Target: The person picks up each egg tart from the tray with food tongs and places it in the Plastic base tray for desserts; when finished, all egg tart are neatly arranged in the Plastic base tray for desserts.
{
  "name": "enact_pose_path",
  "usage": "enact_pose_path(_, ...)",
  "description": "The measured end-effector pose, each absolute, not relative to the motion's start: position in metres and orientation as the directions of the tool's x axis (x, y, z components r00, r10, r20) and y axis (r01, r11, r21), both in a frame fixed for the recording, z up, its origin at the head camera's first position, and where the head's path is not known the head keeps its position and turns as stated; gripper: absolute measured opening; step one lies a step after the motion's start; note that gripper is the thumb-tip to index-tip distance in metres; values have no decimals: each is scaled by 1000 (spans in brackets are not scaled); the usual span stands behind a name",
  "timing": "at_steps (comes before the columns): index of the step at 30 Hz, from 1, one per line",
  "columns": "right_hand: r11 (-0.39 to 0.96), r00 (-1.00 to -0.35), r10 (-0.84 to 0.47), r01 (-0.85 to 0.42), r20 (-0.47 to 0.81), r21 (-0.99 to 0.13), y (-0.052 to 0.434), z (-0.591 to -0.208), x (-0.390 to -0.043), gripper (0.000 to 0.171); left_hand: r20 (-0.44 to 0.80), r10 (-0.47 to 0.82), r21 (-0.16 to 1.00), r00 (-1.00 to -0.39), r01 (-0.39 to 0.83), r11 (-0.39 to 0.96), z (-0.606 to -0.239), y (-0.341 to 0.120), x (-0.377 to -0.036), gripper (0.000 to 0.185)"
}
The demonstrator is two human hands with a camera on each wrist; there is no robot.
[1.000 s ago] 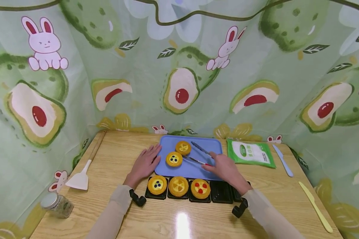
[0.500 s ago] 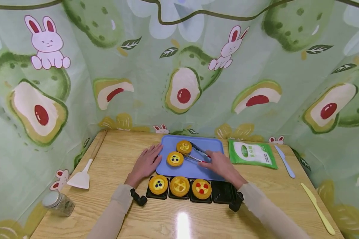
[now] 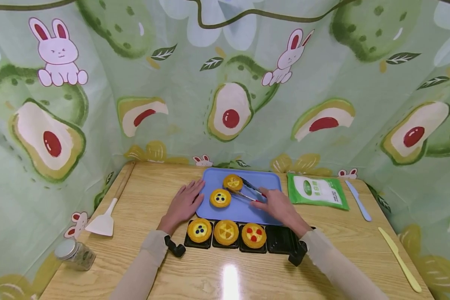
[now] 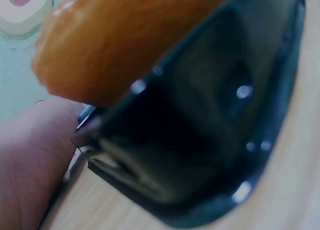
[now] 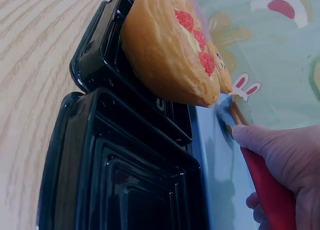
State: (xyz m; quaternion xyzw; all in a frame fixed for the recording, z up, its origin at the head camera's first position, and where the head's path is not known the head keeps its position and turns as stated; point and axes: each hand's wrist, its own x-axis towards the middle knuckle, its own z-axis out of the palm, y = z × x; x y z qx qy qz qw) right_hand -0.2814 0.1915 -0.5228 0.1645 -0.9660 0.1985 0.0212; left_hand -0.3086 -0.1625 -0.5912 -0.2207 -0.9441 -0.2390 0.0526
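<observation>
On the blue tray (image 3: 262, 177) at the middle of the table's far edge, my right hand (image 3: 279, 206) grips a pair of tongs (image 3: 247, 189) by their red-handled end, fingers curled round it; the tips reach toward the yellow-topped tart (image 3: 233, 182) near the tray's far edge. A blueberry tart (image 3: 220, 198) lies just beside it, closer to me and clear of the tongs. My left hand (image 3: 183, 204) lies flat, fingers straight, on the table against the tray's left edge.

Along the tray's near edge I see a row of black plastic cups (image 3: 279, 240): three hold tarts, blueberry (image 3: 199, 230), yellow (image 3: 226, 232) and strawberry (image 3: 253, 235), while the ones on the right stand empty just under my right wrist. From the right wrist view, the strawberry tart (image 5: 172, 50) blocks much of the tray, and the tongs' red handle (image 5: 267, 192) shows under my fingers.

Toward the far right corner lie a green and white packet (image 3: 316, 190) and a blue knife (image 3: 358, 200); a yellow knife (image 3: 399, 259) lies along the right edge. A white spatula (image 3: 106, 216) lies by the left edge, a lidded glass jar (image 3: 75, 255) near the near left corner.
</observation>
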Motion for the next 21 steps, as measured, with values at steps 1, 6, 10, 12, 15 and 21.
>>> enact_pose_path(1, 867, -945, -308, -326, 109, -376, 192, -523, -281, 43, 206, 393, 426, -896, 443, 788, -592, -163, -309, 58)
enact_pose_path(6, 881, -947, -296, -322, 129, -347, 197, -521, -276, 43, 210, 397, 431, -894, 449, 783, -593, -163, -309, 58)
enact_pose_path(10, 902, -953, -265, -299, 150, -310, 201, -517, -268, 47, 207, 395, 434, -895, 446, 783, -593, -163, -308, 58)
enact_pose_path(12, 908, -956, -247, -286, 160, -305, 204, -515, -263, 50, 205, 395, 437, -896, 445, 782, -593, -163, -308, 58)
enact_pose_path(15, 913, -958, -222, -269, 180, -308, 207, -510, -256, 50, 209, 396, 440, -894, 447, 779, -592, -163, -308, 58)
enact_pose_path(21, 920, -955, -197, -258, 222, -295, 215, -503, -242, 45, 219, 395, 440, -892, 451, 777, -591, -163, -308, 57)
